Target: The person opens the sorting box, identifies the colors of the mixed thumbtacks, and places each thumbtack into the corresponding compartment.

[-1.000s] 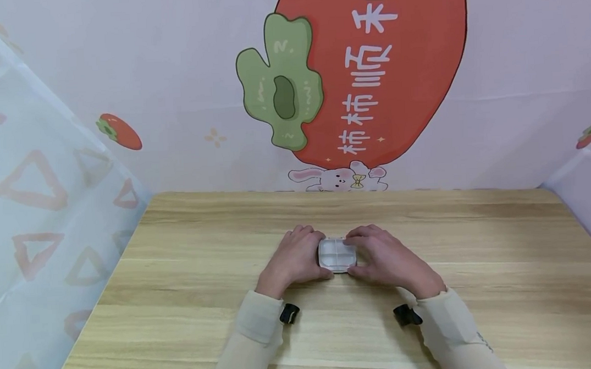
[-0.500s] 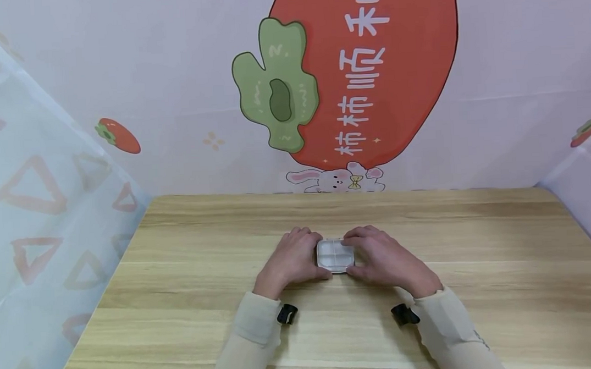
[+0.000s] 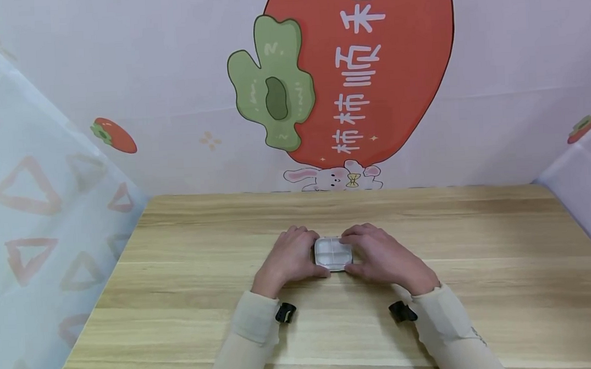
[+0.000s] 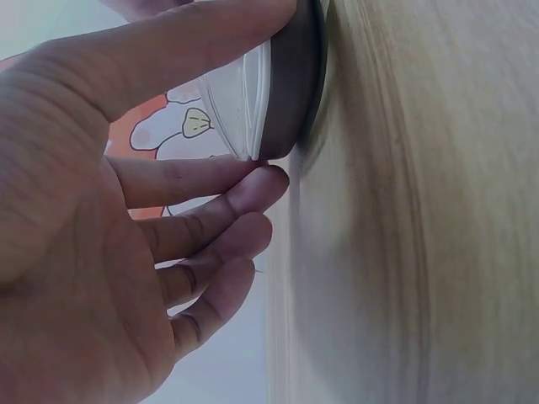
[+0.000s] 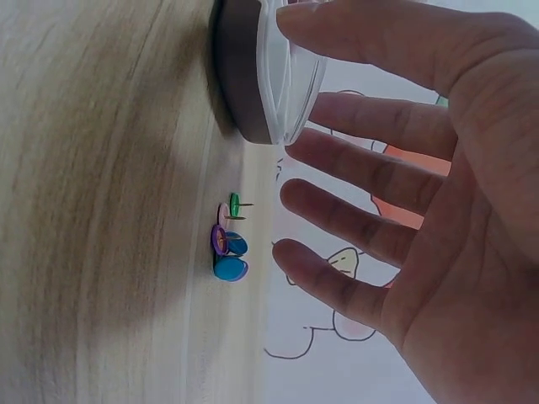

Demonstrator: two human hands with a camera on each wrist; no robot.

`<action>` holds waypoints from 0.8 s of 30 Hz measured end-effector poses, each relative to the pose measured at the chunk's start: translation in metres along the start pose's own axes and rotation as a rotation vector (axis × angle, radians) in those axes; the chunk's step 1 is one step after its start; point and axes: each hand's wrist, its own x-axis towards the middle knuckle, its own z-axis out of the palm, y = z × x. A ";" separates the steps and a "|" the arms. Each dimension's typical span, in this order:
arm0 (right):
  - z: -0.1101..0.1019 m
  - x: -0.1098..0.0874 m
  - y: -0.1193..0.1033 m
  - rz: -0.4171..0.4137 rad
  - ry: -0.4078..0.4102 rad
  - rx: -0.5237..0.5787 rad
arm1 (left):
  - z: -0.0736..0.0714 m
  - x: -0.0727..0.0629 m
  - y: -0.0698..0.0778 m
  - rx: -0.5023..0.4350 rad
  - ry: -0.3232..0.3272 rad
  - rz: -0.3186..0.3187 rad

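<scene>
A small divided box (image 3: pixel 333 254) lies on the wooden table between the two hands. It has a dark base (image 4: pixel 290 93) and a translucent lid (image 5: pixel 299 84), with crossing dividers showing through the top. The left hand (image 3: pixel 291 257) grips its left end, thumb along the near side and index finger at the far side. At the right end, the right hand (image 3: pixel 384 257) holds the box between its thumb at the near corner and fingers at the far edge. The lid sits over the base. Several colourful thumbtacks (image 5: pixel 229 268) lie on the table beyond the right hand, hidden in the head view.
The wooden table (image 3: pixel 191 288) runs back to a white cloth backdrop (image 3: pixel 172 74) printed with a big red persimmon and a bunny. Another patterned cloth (image 3: pixel 44 217) hangs along the left side. Black straps (image 3: pixel 285 312) show at both wrists.
The head view has shifted slightly, moving the whole scene a little to the left. Both hands keep their hold on the box, which stays in place on the table.
</scene>
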 end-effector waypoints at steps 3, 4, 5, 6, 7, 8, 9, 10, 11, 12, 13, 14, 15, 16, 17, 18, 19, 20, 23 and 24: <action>-0.001 0.000 0.000 -0.010 0.011 -0.003 | -0.001 0.000 0.000 -0.002 -0.005 -0.014; -0.001 0.000 0.000 -0.013 0.014 -0.003 | -0.001 0.000 -0.001 -0.001 -0.007 -0.018; -0.001 0.000 0.000 -0.016 0.016 -0.002 | -0.001 0.000 -0.001 -0.002 -0.009 -0.021; -0.001 0.000 0.000 -0.018 0.018 -0.001 | -0.001 0.000 -0.001 -0.003 -0.009 -0.022; -0.001 0.000 0.000 -0.019 0.018 0.001 | -0.001 0.001 -0.001 -0.004 -0.008 -0.023; -0.001 0.000 0.001 -0.019 0.018 0.005 | -0.001 0.001 -0.001 -0.004 -0.009 -0.022; -0.002 0.000 0.002 -0.018 0.019 0.009 | -0.001 0.001 -0.001 -0.004 -0.008 -0.023; -0.002 0.000 0.002 -0.016 0.018 0.014 | -0.001 0.001 -0.001 -0.006 -0.007 -0.022; -0.002 0.000 0.003 -0.016 0.018 0.021 | 0.000 0.002 -0.001 -0.006 -0.006 -0.022; -0.002 0.000 0.003 -0.015 0.018 0.026 | 0.000 0.002 -0.001 -0.004 -0.004 -0.021; -0.002 0.000 0.004 -0.014 0.018 0.033 | 0.000 0.002 -0.001 -0.002 -0.004 -0.022; -0.002 0.000 0.004 -0.013 0.018 0.039 | 0.000 0.002 -0.001 -0.001 -0.003 -0.022; -0.002 0.000 0.004 -0.013 0.019 0.044 | 0.000 0.002 -0.001 -0.001 -0.003 -0.023; -0.002 0.000 0.005 -0.012 0.020 0.048 | 0.000 0.002 -0.001 -0.001 -0.003 -0.024; -0.002 0.000 0.005 -0.013 0.021 0.050 | 0.000 0.002 -0.001 0.000 -0.002 -0.025; -0.001 0.001 0.005 -0.013 0.022 0.052 | 0.000 0.002 -0.002 0.001 -0.001 -0.026; -0.001 0.001 0.005 -0.013 0.024 0.055 | 0.001 0.003 -0.002 0.002 0.000 -0.027; -0.001 0.001 0.005 -0.013 0.026 0.057 | 0.001 0.003 -0.002 0.001 0.001 -0.028; -0.001 0.001 0.005 -0.015 0.033 0.063 | 0.001 0.002 -0.003 0.001 0.008 -0.030; -0.002 0.001 0.005 -0.016 0.035 0.065 | 0.001 0.002 -0.004 0.000 0.009 -0.031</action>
